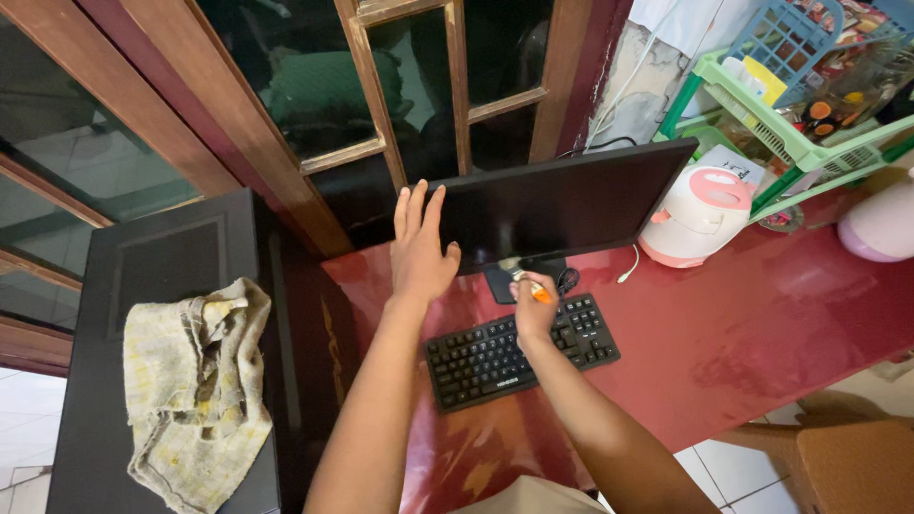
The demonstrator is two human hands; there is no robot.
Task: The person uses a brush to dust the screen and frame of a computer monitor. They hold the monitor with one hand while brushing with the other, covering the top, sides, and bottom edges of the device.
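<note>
Biggest risk sat with the glossy dark-red tabletop (762, 314): slick surface, so anything nudged on it could slide. The flat black computer monitor (562, 205) stood at 12 o'clock from the keyboard, tilted on its small black stand base (505, 284); the left hand (419, 247) lay open, fingers spread flat against the screen's left edge, apparently steadying it. If that hand pushed too hard, I judged the panel could tip back toward the brown wooden glazed door (381, 114) behind it. The black rectangular keyboard (519, 350) lay askew just below the stand, close to the table's front edge; a forearm bump could drag it off. At 3 o'clock from the monitor, the white and pink rice cooker (700, 214) stood very near the screen's right corner, so a swing of the panel might knock it. The right hand (535, 309) was closed around a small orange-handled tool (540, 294), probably a screwdriver, tip hidden at the stand; a slip there could scratch the base or snag the thin white cable (630, 268). The dirty yellowish rag (195, 381) sat at 9 o'clock on the black cabinet (171, 247), well apart.
</note>
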